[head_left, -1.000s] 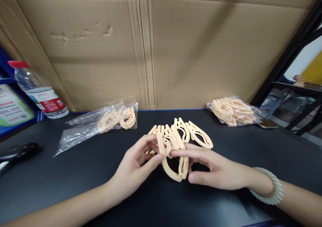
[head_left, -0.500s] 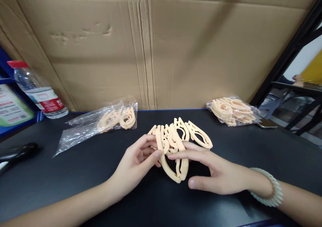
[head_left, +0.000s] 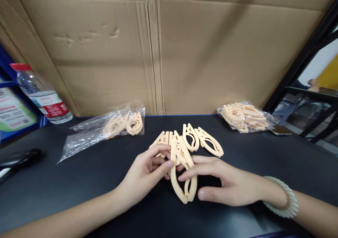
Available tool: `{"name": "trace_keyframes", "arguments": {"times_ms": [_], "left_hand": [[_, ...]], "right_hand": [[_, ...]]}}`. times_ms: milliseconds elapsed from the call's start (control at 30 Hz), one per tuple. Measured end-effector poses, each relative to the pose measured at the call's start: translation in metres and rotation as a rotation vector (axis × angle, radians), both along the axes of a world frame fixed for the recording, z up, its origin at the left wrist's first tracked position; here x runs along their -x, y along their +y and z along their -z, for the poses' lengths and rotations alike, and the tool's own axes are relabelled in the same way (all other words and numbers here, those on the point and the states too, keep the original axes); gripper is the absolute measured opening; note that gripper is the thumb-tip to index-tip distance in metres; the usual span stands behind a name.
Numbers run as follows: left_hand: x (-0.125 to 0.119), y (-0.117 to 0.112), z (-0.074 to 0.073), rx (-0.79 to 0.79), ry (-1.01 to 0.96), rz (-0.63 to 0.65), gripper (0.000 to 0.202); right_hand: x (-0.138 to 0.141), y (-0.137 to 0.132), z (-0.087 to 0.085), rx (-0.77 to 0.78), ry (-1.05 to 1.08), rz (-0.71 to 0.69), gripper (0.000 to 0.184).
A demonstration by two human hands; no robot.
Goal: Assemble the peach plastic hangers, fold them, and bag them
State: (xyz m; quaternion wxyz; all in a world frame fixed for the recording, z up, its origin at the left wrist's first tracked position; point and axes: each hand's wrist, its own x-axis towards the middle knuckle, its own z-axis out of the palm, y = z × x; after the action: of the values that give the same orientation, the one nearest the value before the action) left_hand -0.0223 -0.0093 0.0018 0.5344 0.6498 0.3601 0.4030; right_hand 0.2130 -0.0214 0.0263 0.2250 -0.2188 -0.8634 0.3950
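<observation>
Both my hands meet over a small stack of peach plastic loop pieces [head_left: 182,181] on the black tabletop [head_left: 92,174]. My left hand [head_left: 146,174] pinches the stack's upper left side between thumb and fingers. My right hand [head_left: 224,181], with a pale bead bracelet [head_left: 286,199] at the wrist, grips the same stack from the right, with its index finger across the pieces and its thumb low. Several more loose peach pieces [head_left: 203,141] lie fanned out just behind the hands.
A clear bag with a few peach pieces [head_left: 116,125] lies at the back left, and a fuller bag [head_left: 244,116] sits at the back right. A water bottle [head_left: 42,95] stands far left. A black object [head_left: 17,158] rests at the left edge. Cardboard [head_left: 169,48] walls the back.
The held stack has been pulled a little nearer and turned more upright between the hands. My right index finger has slid down across it. The bags have not moved.
</observation>
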Motion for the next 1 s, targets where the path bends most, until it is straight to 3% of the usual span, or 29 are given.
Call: {"name": "trace_keyframes", "arguments": {"times_ms": [167,400,567,667,767,900,1000], "left_hand": [[-0.001,0.0,0.0,-0.027,0.014,-0.014,0.031],[0.002,0.001,0.005,-0.052,0.045,-0.024,0.025],[0.003,-0.002,0.0,-0.097,0.083,-0.052,0.019],[0.004,-0.004,-0.002,-0.169,0.144,-0.072,0.017],[0.006,-0.006,-0.002,-0.311,0.242,-0.076,0.016],[0.007,-0.009,0.0,-0.563,0.392,-0.036,0.019],[0.006,-0.013,0.001,-0.716,0.537,-0.015,0.025]], "right_hand": [[-0.001,0.003,0.004,0.018,0.014,0.062,0.038],[-0.021,0.025,0.004,0.024,0.103,0.406,0.027],[-0.042,0.043,-0.002,0.021,0.229,0.641,0.031],[-0.046,0.048,0.0,0.012,0.049,0.646,0.036],[-0.045,0.048,0.007,-0.146,-0.144,0.628,0.036],[-0.042,0.043,0.013,-0.302,-0.243,0.548,0.029],[-0.039,0.039,0.014,-0.357,-0.317,0.492,0.041]]}}
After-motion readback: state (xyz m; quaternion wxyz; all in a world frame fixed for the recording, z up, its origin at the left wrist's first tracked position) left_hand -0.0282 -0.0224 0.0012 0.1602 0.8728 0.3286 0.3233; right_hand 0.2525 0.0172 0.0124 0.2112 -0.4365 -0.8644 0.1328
